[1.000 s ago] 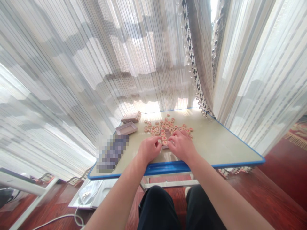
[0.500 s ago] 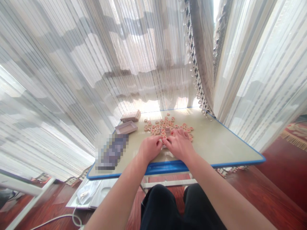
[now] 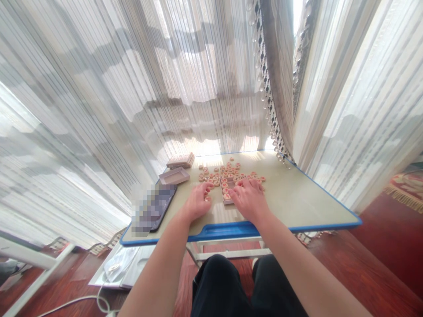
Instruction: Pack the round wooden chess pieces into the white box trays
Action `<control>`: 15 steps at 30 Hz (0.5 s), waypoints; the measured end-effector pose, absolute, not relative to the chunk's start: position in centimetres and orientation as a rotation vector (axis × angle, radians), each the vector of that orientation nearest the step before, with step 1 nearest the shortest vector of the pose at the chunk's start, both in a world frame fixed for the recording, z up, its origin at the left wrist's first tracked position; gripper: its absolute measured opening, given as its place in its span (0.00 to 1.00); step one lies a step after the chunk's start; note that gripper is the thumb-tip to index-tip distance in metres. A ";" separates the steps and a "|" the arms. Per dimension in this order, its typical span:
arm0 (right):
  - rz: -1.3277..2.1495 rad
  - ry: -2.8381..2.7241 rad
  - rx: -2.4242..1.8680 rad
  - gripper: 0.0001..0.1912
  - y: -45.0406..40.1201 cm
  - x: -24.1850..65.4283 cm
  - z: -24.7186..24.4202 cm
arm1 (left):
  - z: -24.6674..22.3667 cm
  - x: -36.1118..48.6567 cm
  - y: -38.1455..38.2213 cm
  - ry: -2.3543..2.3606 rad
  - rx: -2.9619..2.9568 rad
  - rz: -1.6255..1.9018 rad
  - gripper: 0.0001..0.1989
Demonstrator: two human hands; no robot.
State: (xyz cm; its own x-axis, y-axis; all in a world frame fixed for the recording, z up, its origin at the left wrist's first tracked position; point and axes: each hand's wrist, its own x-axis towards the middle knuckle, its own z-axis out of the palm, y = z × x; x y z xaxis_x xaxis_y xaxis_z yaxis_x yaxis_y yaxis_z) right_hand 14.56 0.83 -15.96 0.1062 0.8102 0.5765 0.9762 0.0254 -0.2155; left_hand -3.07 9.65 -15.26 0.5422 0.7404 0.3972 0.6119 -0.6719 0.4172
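Note:
Round wooden Chinese chess pieces (image 3: 228, 169) with red and dark markings lie scattered over the table. A shallow box (image 3: 228, 202) stands among them, with a column of pieces (image 3: 226, 191) along its left side. My left hand (image 3: 198, 201) is left of the box, fingers curved and apart, beside a loose piece (image 3: 207, 198). My right hand (image 3: 250, 199) hangs over the box's right side, its thumb near the column and its fingers spread over pieces to the right. Those fingertips hide part of the box and some pieces.
A blue-edged table (image 3: 307, 193) holds everything. At its left are an open box lid (image 3: 175, 176), a folded stack (image 3: 181, 160) and a dark tablet-like object (image 3: 158, 211), partly pixelated. Curtains (image 3: 205, 79) hang behind. My knees (image 3: 220, 281) are below the front edge.
My left hand has moved left, away from the box and my right hand. The column of pieces in the box now shows more fully. My right hand has shifted slightly.

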 end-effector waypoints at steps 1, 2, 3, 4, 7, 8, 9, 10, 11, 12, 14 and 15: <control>-0.362 -1.746 -1.816 0.22 0.8 14.6 -16.0 | -15.4 -3.2 9.7 1.115 2.560 0.810 0.23; -0.347 -1.750 -1.813 0.22 0.9 14.7 -16.1 | -15.4 -3.3 9.8 1.099 2.571 0.808 0.23; -0.333 -1.753 -1.809 0.22 0.9 14.8 -16.1 | -15.5 -3.3 9.8 1.089 2.580 0.805 0.23; -0.321 -1.752 -1.806 0.22 0.9 14.8 -16.1 | -15.6 -3.3 9.7 1.082 2.585 0.805 0.23; -0.305 -1.742 -1.798 0.22 0.8 14.7 -16.1 | -15.8 -3.2 9.7 1.039 2.581 0.834 0.20; -0.304 -1.744 -1.793 0.22 0.8 14.7 -16.0 | -15.8 -3.2 9.7 1.023 2.566 0.849 0.19; -0.306 -1.749 -1.786 0.22 0.7 14.7 -15.9 | -15.9 -3.1 9.7 1.011 2.547 0.857 0.17; -0.308 -1.755 -1.779 0.22 0.6 14.6 -15.9 | -15.9 -3.1 9.6 1.003 2.529 0.861 0.16; -0.309 -1.762 -1.772 0.22 0.5 14.6 -15.9 | -15.8 -3.1 9.6 1.004 2.515 0.864 0.16; -0.309 -1.767 -1.766 0.22 0.4 14.6 -15.9 | -15.7 -3.1 9.5 1.013 2.507 0.874 0.16; -0.306 -1.774 -1.751 0.21 0.3 14.6 -15.9 | -15.4 -3.1 9.3 1.063 2.515 0.927 0.15; -0.304 -1.776 -1.743 0.21 0.3 14.6 -16.0 | -15.2 -3.1 9.1 1.107 2.527 0.961 0.14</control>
